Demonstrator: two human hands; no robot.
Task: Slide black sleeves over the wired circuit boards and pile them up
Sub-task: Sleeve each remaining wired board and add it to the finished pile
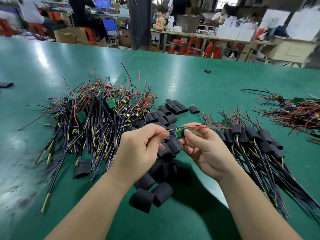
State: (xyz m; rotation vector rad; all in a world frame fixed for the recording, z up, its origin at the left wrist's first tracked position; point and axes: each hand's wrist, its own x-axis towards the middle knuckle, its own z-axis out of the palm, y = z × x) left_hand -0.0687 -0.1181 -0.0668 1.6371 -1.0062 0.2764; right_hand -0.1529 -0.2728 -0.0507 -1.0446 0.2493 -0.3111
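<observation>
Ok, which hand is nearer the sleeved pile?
Right. The right hand, pinching the circuit board, is just left of the sleeved pile; the left hand is farther left.

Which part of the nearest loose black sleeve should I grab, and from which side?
Take the nearest sleeve by its near-left corner, coming in from the front-left. It lies flattened on the table, another sleeve touches its right edge, and that corner looks the least crowded.

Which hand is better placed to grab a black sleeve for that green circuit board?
Probably left: right hand pinches the small green circuit board; left hand, pinching its yellow wire ends, hovers nearest the black sleeves.
</observation>
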